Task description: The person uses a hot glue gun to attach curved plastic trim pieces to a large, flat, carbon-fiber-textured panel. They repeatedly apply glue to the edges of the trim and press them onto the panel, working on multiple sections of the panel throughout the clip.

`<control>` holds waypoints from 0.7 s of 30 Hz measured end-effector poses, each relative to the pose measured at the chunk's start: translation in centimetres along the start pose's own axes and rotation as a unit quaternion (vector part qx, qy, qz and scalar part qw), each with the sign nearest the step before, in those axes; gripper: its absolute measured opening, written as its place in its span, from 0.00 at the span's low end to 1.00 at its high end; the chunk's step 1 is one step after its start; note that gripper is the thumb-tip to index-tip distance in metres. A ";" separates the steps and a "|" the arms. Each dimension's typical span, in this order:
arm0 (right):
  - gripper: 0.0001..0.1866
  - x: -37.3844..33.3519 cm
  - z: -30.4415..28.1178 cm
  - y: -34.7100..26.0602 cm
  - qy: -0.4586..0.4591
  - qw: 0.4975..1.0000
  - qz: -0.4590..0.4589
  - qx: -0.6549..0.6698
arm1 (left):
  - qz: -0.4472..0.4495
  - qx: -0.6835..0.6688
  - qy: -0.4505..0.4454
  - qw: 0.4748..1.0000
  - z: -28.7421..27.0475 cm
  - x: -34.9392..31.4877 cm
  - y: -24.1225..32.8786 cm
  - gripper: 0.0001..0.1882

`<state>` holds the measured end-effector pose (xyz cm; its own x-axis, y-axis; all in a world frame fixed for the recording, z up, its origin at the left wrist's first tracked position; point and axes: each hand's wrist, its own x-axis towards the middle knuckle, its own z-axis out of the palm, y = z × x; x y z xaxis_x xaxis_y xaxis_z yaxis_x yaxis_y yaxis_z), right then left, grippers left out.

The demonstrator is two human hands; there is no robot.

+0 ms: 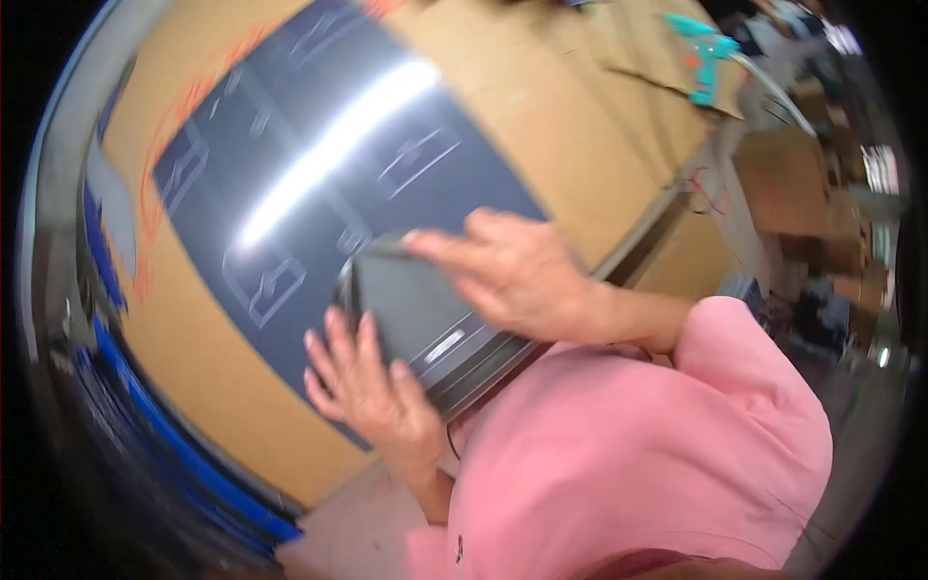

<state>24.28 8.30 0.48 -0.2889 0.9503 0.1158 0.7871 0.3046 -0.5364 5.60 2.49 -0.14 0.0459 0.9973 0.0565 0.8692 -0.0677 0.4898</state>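
Lying at the centre of the head view, a dark grey panel-like piece (411,300) sits under the person's two hands, its lower end close against the pink shirt (638,435). A small white label (445,346) shows near that end.

The left hand (377,387), just below and left of centre, has its fingers spread apart along the left side of the piece; whether the thumb pinches the edge, I cannot tell. The right hand (527,275), right of centre, stretches its index finger toward the upper corner of the piece, with the other fingers loosely bent; blur leaves it unclear whether it grips anything.

Beneath the piece, a dark sheet (280,106) with pale outlined shapes reaches up to the top of the frame, crossed by a bright streak of glare. It lies on a tan table (580,126), with red marks (208,87) beside the sheet at upper left. A teal gun-shaped tool (709,58) rests at upper right, a brown box (783,179) stands farther right, and blue material (169,425) runs along the lower left.
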 end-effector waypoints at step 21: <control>0.35 -3.5 -17.3 27.9 0.237 0.937 0.240 -0.087 | 0.028 -0.071 0.159 0.984 1.3 -0.9 -0.6 0.18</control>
<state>56.61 14.60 -0.44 0.3640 0.8891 0.2774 0.8532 -0.1989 -0.4821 5.67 1.71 -1.64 -0.0845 0.9346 0.3456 0.7913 -0.1478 0.5932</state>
